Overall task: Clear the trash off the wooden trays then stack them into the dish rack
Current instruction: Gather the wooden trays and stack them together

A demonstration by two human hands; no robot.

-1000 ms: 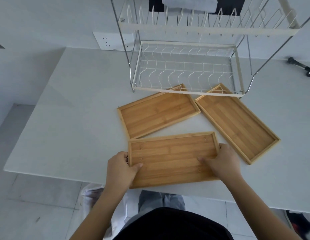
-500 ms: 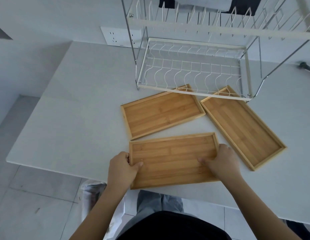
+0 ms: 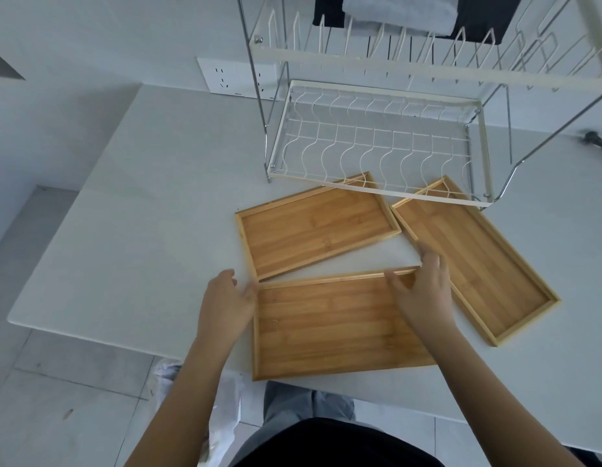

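Three empty wooden trays lie on the white table [image 3: 141,214]. The near tray [image 3: 333,328] sits in front of me, its near edge past the table's edge. My left hand [image 3: 225,305] holds its far left corner. My right hand [image 3: 422,298] grips its far right corner, thumb inside the rim. The middle tray [image 3: 313,230] lies behind it, one corner under the dish rack [image 3: 299,179]. The right tray [image 3: 478,264] lies slanted to the right, its far corner also under the rack. No trash shows on any tray.
The rack has a white wire lower basket and an upper tier of prongs [image 3: 427,59], both empty. A grey cloth [image 3: 397,11] hangs behind. A wall socket [image 3: 225,75] is at the back left, a dark tool [image 3: 596,143] at the far right, a plastic bag [image 3: 222,399] below the table.
Both hands slid from the middle of the near tray's short sides up to its far corners. The tray has come closer to me and now overhangs the table edge.
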